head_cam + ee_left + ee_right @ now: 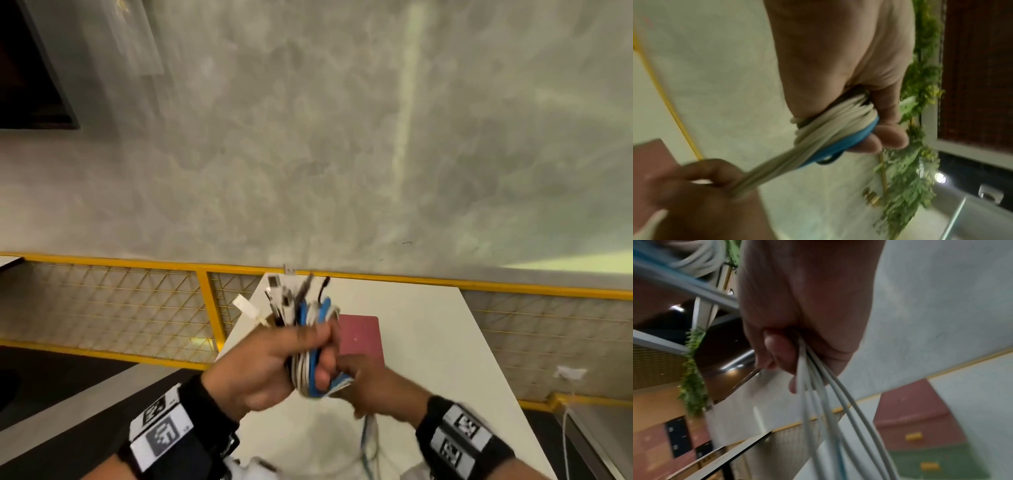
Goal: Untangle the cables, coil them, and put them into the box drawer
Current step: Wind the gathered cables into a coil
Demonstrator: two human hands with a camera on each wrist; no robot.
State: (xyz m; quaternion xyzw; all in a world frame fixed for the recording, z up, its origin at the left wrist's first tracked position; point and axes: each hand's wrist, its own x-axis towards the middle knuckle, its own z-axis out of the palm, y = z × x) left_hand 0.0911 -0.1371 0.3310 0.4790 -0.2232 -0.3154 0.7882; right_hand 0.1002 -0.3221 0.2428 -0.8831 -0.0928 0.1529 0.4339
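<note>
While both hands work above the white bench (428,342), the left hand (260,366) is clenched around a bundle of cables (310,342), white, blue and black, held upright over the near half of the bench. Plug ends (284,291) stick up out of the top of the fist, white, grey and black, some of them blurred. In the left wrist view the coiled turns of white cable (838,118) lie wrapped round the hand, with a blue cable (849,142) on the outer side under the curled fingertips (890,138).

The right hand (376,383) sits just beside and below the left, touching the bundle at its lower end. Its fingers are curled round several loose white strands (818,386), which leave the fist and trail downward; the head view shows them hanging toward the person's body (368,442). From the left wrist view the strands run taut from the coil to the right hand (701,186).

A dark red flat box (359,337) lies on the bench directly behind the hands, apart from them. Whether its drawer is open cannot be told. A yellow railing with mesh panels (137,301) runs behind the bench, before a grey wall (308,137). Both wrists carry black bands with printed markers (164,428).
</note>
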